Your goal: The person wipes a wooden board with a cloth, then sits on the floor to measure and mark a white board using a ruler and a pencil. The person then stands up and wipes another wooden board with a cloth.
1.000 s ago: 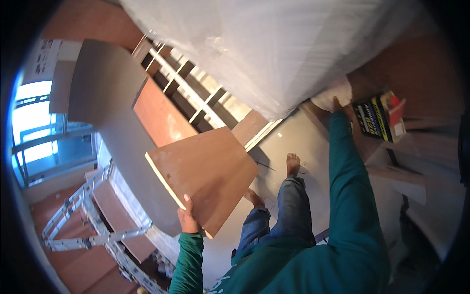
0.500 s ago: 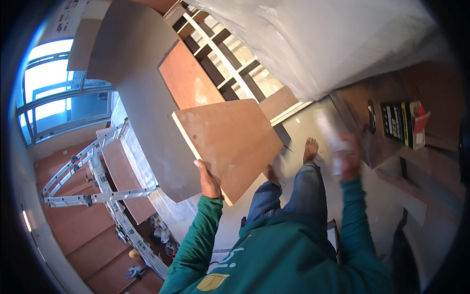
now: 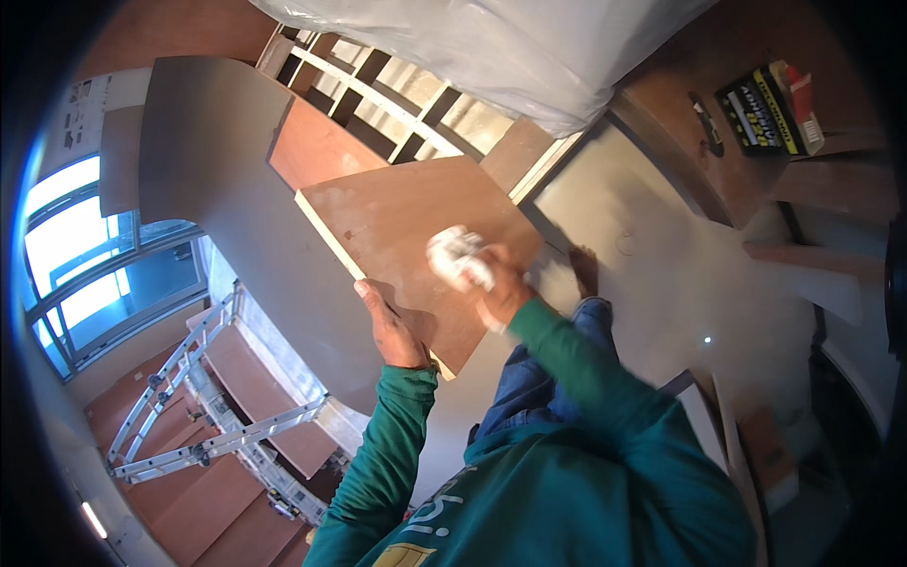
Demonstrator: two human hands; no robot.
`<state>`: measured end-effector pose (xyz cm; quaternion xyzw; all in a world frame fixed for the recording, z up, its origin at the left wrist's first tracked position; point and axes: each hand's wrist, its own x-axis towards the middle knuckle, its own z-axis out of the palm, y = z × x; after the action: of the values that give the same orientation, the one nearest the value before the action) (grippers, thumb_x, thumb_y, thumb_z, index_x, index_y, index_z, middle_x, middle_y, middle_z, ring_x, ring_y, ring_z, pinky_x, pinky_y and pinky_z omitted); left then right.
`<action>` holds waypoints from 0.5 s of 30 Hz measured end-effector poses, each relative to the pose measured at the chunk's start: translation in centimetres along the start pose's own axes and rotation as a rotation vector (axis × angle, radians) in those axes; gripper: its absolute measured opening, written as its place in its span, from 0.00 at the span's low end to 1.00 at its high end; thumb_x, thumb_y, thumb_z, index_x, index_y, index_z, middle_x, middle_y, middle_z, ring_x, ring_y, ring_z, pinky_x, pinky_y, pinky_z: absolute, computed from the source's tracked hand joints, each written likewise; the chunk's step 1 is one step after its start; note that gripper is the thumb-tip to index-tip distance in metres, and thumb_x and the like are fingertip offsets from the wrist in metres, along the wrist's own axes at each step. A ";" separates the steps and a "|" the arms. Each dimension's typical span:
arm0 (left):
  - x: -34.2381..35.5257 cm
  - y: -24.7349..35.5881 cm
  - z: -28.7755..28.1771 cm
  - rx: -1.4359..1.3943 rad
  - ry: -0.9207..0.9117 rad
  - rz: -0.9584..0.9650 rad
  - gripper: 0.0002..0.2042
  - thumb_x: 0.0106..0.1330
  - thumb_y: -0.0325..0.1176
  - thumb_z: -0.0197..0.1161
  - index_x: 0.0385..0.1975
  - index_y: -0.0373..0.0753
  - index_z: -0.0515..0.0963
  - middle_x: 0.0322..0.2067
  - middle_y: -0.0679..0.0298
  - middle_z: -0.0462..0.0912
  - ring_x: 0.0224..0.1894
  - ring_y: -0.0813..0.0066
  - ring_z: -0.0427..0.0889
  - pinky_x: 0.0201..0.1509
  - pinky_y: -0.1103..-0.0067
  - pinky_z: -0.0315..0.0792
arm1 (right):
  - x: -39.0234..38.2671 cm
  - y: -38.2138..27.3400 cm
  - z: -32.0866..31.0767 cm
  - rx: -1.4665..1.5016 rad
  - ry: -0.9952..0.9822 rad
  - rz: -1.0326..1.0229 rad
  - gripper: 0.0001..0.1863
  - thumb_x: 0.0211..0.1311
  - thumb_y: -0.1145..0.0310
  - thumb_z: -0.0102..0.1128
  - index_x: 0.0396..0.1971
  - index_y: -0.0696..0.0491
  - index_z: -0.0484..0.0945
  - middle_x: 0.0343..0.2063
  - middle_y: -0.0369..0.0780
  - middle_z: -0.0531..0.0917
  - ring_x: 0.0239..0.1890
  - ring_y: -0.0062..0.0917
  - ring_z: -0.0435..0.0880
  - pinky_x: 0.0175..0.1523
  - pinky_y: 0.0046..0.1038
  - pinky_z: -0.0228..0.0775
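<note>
A brown wooden board (image 3: 387, 213) with a pale edge is held tilted in front of me. My left hand (image 3: 393, 329) grips its near left edge, thumb along the pale side and the other fingers hidden beneath. A crumpled white rag (image 3: 455, 253) is bunched in my right hand (image 3: 504, 291), which is closed round it over the middle of the board's face. Motion smears the rag and fingers a little, and whether the rag touches the wood is hard to tell. Faint pale smudges mark the board's face.
Behind the board lies a large grey sheet (image 3: 208, 161) beside a slatted wooden frame (image 3: 411, 118). White plastic sheeting (image 3: 501, 42) covers something at the back. A black-and-yellow box (image 3: 770, 111) and a dark tool (image 3: 705, 123) rest on a brown surface. An aluminium ladder (image 3: 213, 449) stands at left.
My right hand has swung left with the white rag, from beside the board to over its face. My left hand keeps its grip on the board, and the view has shifted.
</note>
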<state>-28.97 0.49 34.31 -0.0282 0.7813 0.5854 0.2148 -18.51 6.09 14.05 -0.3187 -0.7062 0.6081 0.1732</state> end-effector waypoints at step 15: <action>3.3 -2.5 -2.6 -0.520 -0.401 -0.219 0.46 0.73 0.76 0.33 0.51 0.32 0.79 0.45 0.57 0.86 0.45 0.67 0.83 0.55 0.74 0.79 | 0.6 -14.7 -3.5 0.214 -0.163 -0.273 0.16 0.62 0.59 0.70 0.42 0.53 0.78 0.47 0.47 0.74 0.55 0.45 0.73 0.62 0.48 0.60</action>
<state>-32.04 -2.00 31.43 -0.0500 0.5406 0.7323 0.4111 -20.29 8.31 28.96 -0.1491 -0.6859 0.6744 0.2293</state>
